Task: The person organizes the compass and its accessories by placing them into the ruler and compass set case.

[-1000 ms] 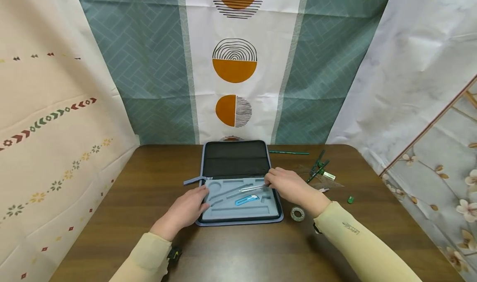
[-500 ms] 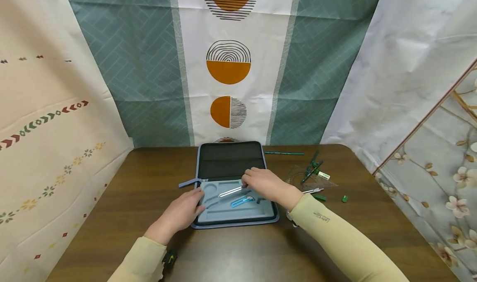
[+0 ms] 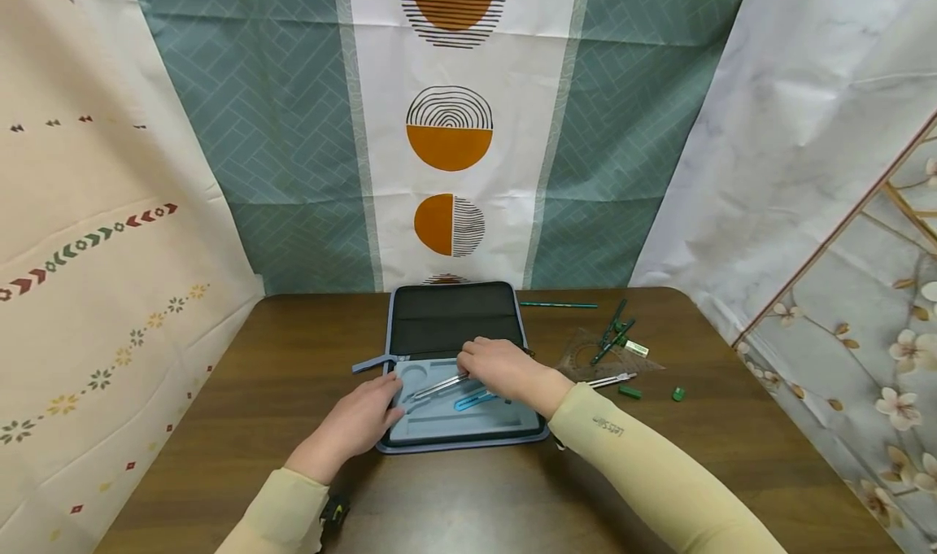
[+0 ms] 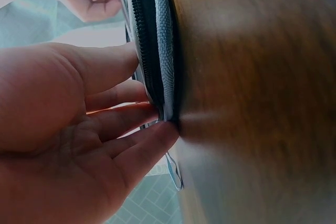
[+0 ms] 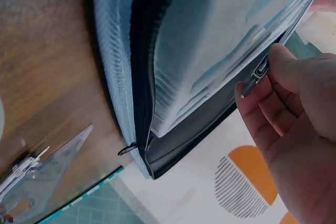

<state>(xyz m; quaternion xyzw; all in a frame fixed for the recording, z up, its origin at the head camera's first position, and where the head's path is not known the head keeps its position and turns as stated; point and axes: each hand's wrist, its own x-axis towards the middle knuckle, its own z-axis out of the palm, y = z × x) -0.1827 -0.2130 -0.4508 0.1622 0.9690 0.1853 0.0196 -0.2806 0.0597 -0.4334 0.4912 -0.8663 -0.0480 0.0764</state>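
Note:
An unzipped blue-edged case [image 3: 468,447] lies on the table with its black-lined lid up. Inside is a light blue foam tray [image 3: 468,429] with shaped recesses. My right hand [image 3: 505,368] pinches a silver drawing compass [image 5: 258,76] by its head end, between thumb and fingers. Its slim legs slant down leftward over the foam; whether they touch it I cannot tell. Just below lies a blue utility knife [image 3: 471,400] in the tray, partly behind the right hand. At the case's left edge my left hand [image 3: 359,420] rests, its fingertips touching the rim.
To the right lie green pencils [image 3: 613,342], a transparent set square [image 3: 574,360], a white-and-green eraser [image 3: 637,348], another compass [image 3: 613,381], a small green block [image 3: 629,392] and a green sharpener [image 3: 678,394]. One pencil [image 3: 559,304] lies behind. A zip strap [image 3: 372,364] sticks out left.
My right hand has carried the compass leftward over the foam tray. The left hand stays at the case's left edge. A tape roll beside the case is now hidden by the right arm.

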